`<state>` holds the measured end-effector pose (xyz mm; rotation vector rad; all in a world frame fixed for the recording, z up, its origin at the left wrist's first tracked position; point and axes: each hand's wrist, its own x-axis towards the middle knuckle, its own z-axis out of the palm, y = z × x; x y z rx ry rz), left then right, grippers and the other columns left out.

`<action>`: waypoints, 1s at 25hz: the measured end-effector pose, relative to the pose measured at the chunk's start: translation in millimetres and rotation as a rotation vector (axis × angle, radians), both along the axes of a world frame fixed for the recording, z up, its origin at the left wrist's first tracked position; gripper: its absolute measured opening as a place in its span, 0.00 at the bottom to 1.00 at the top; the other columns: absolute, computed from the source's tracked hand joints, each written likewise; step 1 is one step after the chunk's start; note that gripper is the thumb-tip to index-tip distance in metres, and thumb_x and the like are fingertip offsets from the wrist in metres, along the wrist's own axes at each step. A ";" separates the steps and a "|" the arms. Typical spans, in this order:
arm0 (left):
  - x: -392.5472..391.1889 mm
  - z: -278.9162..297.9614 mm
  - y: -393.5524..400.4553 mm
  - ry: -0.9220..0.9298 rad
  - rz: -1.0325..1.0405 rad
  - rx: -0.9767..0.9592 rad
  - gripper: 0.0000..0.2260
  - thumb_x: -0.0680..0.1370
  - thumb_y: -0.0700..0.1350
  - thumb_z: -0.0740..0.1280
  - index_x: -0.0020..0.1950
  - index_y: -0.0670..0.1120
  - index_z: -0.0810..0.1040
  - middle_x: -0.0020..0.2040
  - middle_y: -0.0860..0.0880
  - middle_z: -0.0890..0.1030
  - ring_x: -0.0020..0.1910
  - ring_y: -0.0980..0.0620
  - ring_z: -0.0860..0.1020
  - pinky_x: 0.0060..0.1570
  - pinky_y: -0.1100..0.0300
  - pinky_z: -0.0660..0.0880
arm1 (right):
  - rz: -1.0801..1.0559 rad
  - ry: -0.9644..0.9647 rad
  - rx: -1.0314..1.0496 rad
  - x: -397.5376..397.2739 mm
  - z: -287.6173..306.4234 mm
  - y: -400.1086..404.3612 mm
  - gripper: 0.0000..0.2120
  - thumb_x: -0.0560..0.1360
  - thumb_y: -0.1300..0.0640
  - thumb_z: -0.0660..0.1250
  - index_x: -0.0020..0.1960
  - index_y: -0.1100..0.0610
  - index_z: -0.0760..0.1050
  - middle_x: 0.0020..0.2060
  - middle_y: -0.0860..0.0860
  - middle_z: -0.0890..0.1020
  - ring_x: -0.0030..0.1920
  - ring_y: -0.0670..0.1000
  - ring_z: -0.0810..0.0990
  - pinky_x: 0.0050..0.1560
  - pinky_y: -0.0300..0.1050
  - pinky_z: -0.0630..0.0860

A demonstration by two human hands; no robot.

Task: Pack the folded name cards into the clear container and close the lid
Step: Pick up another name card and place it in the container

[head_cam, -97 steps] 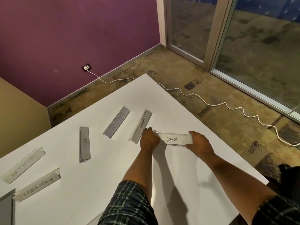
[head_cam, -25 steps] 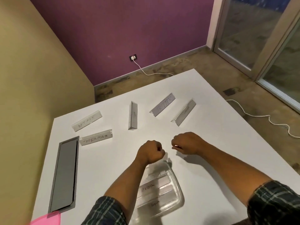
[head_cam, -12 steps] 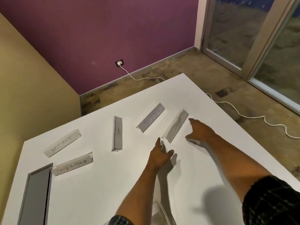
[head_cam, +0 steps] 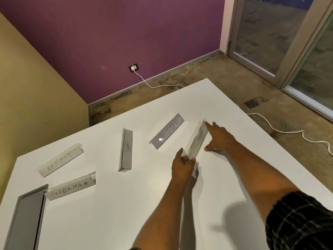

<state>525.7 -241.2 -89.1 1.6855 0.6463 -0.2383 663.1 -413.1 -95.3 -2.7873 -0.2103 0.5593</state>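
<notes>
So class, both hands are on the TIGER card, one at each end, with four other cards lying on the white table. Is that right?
Not quite. The head view shows the left hand and right hand at the ends of the ELEPHANT card, not TIGER. Four other cards do lie on the white table.

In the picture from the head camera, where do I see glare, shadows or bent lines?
Head view: a small white glare spot sits on the clear folded name card lettered BUTTER; both forearms throw soft dark shadows on the white table; the wide lens bows the window frame and wall edges; the writing stays readable.
</notes>
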 end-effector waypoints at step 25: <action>-152.2 129.7 134.2 0.145 0.149 0.173 0.16 0.70 0.27 0.60 0.46 0.41 0.84 0.28 0.42 0.82 0.25 0.51 0.77 0.31 0.63 0.72 | 0.325 0.245 0.419 -157.9 107.7 33.5 0.36 0.58 0.49 0.85 0.64 0.48 0.76 0.53 0.45 0.82 0.40 0.41 0.75 0.43 0.38 0.70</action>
